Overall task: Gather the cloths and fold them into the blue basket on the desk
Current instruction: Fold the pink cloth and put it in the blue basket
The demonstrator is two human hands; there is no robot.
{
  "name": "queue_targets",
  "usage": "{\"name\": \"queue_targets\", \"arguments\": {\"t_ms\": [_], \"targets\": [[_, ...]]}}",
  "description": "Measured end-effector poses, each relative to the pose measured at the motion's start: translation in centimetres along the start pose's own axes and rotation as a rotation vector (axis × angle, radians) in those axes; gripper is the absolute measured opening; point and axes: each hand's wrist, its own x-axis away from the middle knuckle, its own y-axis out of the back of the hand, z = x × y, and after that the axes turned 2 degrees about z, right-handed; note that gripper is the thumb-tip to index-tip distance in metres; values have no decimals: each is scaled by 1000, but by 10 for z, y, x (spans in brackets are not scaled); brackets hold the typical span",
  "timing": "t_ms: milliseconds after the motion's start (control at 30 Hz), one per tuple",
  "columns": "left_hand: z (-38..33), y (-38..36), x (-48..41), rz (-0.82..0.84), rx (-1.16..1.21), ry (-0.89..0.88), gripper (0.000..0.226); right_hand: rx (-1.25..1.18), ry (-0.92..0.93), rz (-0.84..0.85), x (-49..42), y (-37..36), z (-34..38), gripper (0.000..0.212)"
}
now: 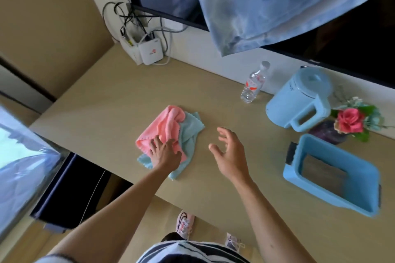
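A crumpled pink cloth [165,127] lies on top of a light blue cloth [190,132] on the beige desk [106,102]. My left hand [165,151] rests flat on the near part of the pink cloth, fingers spread. My right hand [229,151] hovers open above the bare desk just right of the cloths, holding nothing. The blue basket [333,173] stands at the right of the desk with nothing in it. A blue tie-dye cloth [277,2] hangs from the top of the view, over a dark screen.
A blue kettle [303,100] and a water bottle [253,83] stand at the back of the desk. A vase with flowers [350,121] is behind the basket. A white box with cables [149,49] sits in the back left corner. A dark bed end [64,188] is left of the desk.
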Motion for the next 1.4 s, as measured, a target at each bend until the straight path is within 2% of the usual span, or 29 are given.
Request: {"name": "queue_targets", "arguments": {"t_ms": [133, 333, 433, 500, 633, 733, 833, 867, 933, 1033, 1100, 1167, 1233, 1333, 1400], "targets": [[19, -2, -15, 87, -53, -42, 72, 27, 5, 11, 2, -7, 3, 51], [14, 35, -11, -157, 222, -209, 50, 39, -29, 22, 3, -3, 3, 50], [4, 65, -1, -162, 459, -282, 37, 70, 5, 37, 0, -1, 8, 53], [-5, 88, 9, -89, 633, -354, 29, 83, 53, 82, -2, 1, 14, 58], [-30, 122, 32, 175, 1064, -520, 25, 87, 190, 233, -1, 12, 32, 67], [-46, 133, 45, 354, 1242, -578, 15, 15, 198, 180, 4, 21, 46, 48], [-61, 136, 54, 385, 1152, -571, 4, -97, 174, 69, 5, 32, 55, 11], [-66, 137, 58, 384, 1101, -564, 5, -141, 152, 54, 5, 37, 58, 16], [-75, 139, 64, 399, 938, -584, 28, -200, 99, 27, 4, 50, 63, 21], [-87, 137, 75, 395, 534, -753, 64, -206, 63, 16, 0, 67, 71, 18], [-98, 133, 83, 296, 359, -804, 77, -200, 55, 32, -2, 75, 76, 16], [-109, 125, 86, 167, 313, -883, 54, -201, 41, 45, -3, 83, 80, 16], [-120, 123, 87, 84, 370, -954, 26, -204, 27, 37, -4, 93, 81, 16], [-134, 131, 89, 4, 475, -924, 24, -191, 16, 43, -4, 112, 79, 18], [-144, 139, 92, -62, 460, -935, 24, -236, 2, 110, -1, 126, 75, 16]]}}
